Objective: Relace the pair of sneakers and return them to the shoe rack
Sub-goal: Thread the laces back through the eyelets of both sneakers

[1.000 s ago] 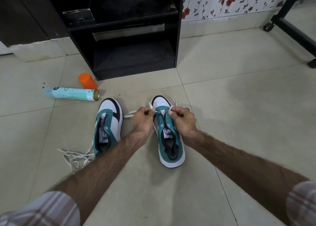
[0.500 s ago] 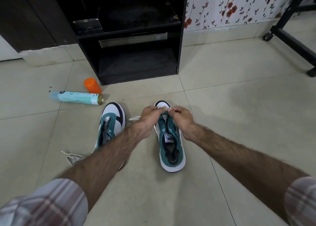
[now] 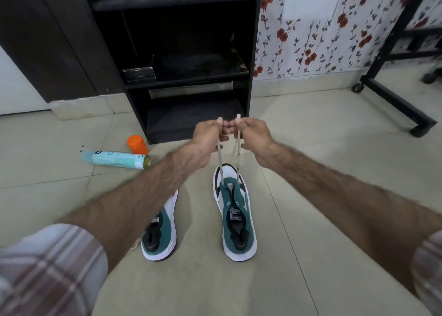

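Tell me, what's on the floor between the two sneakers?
Nothing: in the head view only bare tiled floor shows between the left sneaker and the right sneaker. The left forearm hides the left sneaker's front.

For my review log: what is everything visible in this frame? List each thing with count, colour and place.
sneakers: 2, teal and white, side by side on the floor
lace: 1, white, both ends pulled up from the right sneaker's front eyelets
spray can: 1, pale teal, lying on the floor at left
cap: 1, orange, beside the can
shoe rack: 1, black, against the wall
wheeled frame: 1, black, at right
left hand: pinches one lace end
right hand: pinches the other end
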